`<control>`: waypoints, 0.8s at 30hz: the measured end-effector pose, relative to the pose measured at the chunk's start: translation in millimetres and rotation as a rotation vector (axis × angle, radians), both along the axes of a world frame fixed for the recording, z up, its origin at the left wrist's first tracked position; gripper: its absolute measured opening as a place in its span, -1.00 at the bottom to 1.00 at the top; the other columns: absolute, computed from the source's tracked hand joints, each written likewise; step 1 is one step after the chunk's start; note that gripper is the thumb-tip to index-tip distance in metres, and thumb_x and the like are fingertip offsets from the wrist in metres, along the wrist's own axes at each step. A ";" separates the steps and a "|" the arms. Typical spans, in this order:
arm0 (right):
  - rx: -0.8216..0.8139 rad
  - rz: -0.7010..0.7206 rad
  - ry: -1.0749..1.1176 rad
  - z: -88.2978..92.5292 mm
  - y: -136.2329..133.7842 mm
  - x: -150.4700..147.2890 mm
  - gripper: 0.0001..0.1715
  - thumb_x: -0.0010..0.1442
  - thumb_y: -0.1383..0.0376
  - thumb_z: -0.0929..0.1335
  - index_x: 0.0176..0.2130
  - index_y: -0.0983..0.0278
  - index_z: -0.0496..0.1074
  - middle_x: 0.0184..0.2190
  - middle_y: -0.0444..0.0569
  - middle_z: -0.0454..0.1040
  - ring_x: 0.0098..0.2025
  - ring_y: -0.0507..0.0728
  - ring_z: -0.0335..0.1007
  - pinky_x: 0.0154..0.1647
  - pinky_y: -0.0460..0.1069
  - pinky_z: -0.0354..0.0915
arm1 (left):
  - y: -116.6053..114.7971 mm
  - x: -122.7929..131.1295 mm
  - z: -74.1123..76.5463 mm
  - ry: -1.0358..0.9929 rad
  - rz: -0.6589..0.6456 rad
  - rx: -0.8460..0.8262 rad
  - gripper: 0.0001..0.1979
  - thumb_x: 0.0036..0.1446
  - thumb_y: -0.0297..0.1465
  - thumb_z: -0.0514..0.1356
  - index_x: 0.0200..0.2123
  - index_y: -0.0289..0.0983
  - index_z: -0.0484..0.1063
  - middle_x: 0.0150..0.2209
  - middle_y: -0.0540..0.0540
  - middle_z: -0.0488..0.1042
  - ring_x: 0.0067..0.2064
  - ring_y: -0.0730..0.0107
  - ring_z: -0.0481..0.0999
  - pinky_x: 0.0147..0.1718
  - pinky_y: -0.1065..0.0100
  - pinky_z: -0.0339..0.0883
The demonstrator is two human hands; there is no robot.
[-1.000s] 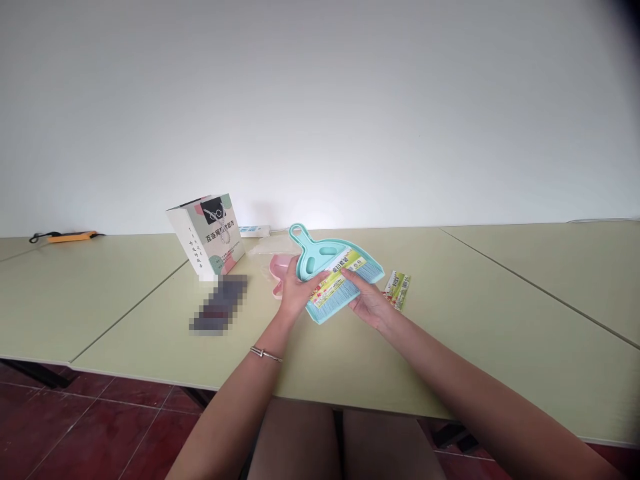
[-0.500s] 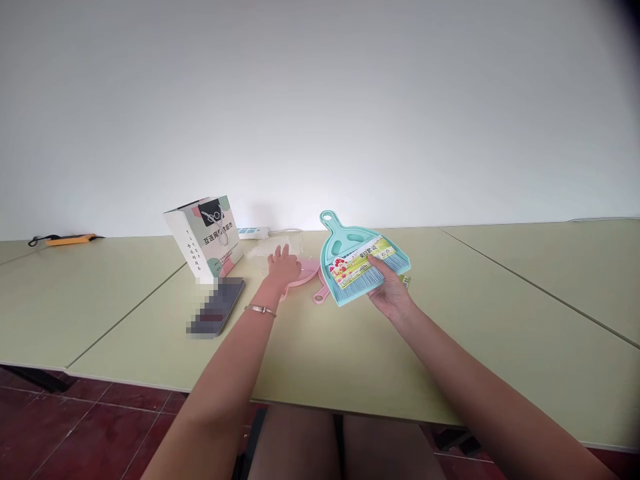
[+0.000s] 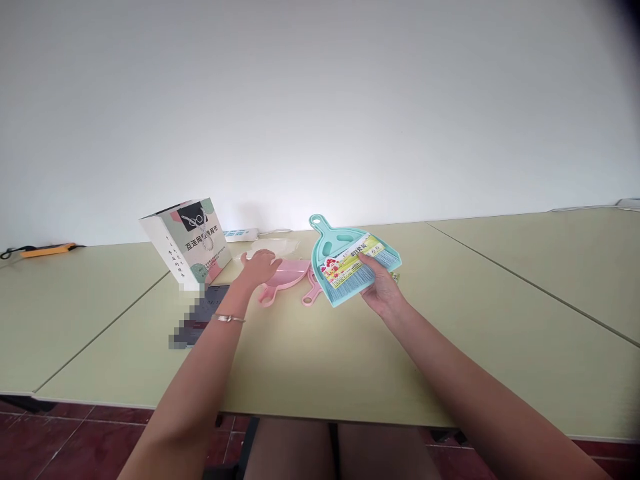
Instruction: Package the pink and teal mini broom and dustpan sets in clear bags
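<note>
My right hand (image 3: 384,290) grips a teal dustpan (image 3: 324,248) by its lower right edge, thumb on top. A brush with blue bristles (image 3: 373,273) lies inside the dustpan under a printed label card (image 3: 345,261); the dustpan is held tilted above the table, handle pointing away. My left hand (image 3: 260,268) is open, palm down, fingers apart, and holds nothing. Beside it lies a pink dustpan (image 3: 291,275), with a pink brush handle (image 3: 311,293) partly hidden behind the teal set. Beyond the left hand is a clear plastic wrapper (image 3: 275,247).
A printed paper bag (image 3: 200,243) with a rope handle stands at left. In front of it lies a dark phone (image 3: 203,317), partly blurred. A white power strip (image 3: 241,235) sits near the wall, and an orange object with a black strap (image 3: 47,251) lies far left.
My left hand has drawn left off the pink dustpan, uncovering more of it. My right hand still holds the teal dustpan. The view has turned slightly right.
</note>
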State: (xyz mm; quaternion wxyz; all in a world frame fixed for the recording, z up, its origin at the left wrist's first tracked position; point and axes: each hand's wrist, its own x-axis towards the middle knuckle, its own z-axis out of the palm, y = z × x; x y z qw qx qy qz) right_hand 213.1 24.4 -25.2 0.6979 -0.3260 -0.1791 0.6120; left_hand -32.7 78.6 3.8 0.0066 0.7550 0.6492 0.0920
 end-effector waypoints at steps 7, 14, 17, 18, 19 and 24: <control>-0.027 -0.013 -0.048 -2.0 2.2 2.7 -0.74 -0.04 0.42 0.43 -0.27 0.21 0.46 -0.25 -0.13 0.58 -0.16 0.11 0.52 -0.25 -0.04 0.49 | -50.0 1.3 14.7 -0.012 0.027 0.088 -0.60 0.18 -0.22 -0.11 -0.54 -0.26 0.35 -0.31 -0.13 0.49 -0.15 0.18 0.43 0.04 -0.02 0.08; -0.088 0.102 -0.150 -1.5 -1.9 1.9 -0.79 -0.01 0.41 0.43 -0.28 0.24 0.47 -0.28 -0.10 0.58 -0.24 0.11 0.53 -0.30 -0.03 0.49 | -23.3 21.9 -11.5 0.210 0.080 0.028 -0.67 0.09 -0.26 0.07 -0.11 -0.29 0.38 0.00 -0.26 0.35 0.06 0.02 0.29 -0.03 0.03 0.15; -0.115 0.153 -0.188 -2.1 -1.7 1.7 -0.77 0.00 0.40 0.42 -0.26 0.25 0.48 -0.29 -0.08 0.59 -0.25 0.12 0.53 -0.28 -0.02 0.48 | -17.1 20.0 -21.1 0.242 0.111 0.026 -0.74 0.10 -0.41 0.04 -0.17 -0.31 0.43 -0.02 -0.25 0.36 0.04 0.08 0.32 -0.06 0.14 0.21; -0.118 0.170 -0.200 -2.4 -1.6 1.6 -0.77 0.00 0.39 0.42 -0.25 0.26 0.48 -0.28 -0.07 0.59 -0.25 0.13 0.53 -0.27 -0.01 0.48 | -16.5 18.7 -22.8 0.239 0.124 0.030 -0.74 0.10 -0.47 0.01 -0.19 -0.30 0.44 -0.04 -0.24 0.37 0.02 0.11 0.34 -0.09 0.18 0.24; -0.117 0.189 -0.209 -2.9 -1.6 1.4 -0.76 0.00 0.39 0.42 -0.24 0.26 0.48 -0.27 -0.06 0.59 -0.25 0.13 0.53 -0.26 -0.01 0.48 | -16.5 17.4 -23.9 0.236 0.136 0.031 -0.72 0.11 -0.51 -0.02 -0.21 -0.30 0.45 -0.06 -0.24 0.39 0.00 0.15 0.36 -0.12 0.21 0.26; -0.113 0.252 -0.252 -6.1 -2.3 0.4 -0.72 -0.02 0.41 0.43 -0.22 0.29 0.48 -0.28 -0.01 0.59 -0.27 0.16 0.54 -0.27 0.02 0.49 | -21.1 13.9 -24.4 0.169 0.189 0.127 -0.66 0.18 -0.51 -0.11 -0.20 -0.26 0.44 -0.13 -0.21 0.42 -0.11 0.23 0.43 -0.28 0.31 0.31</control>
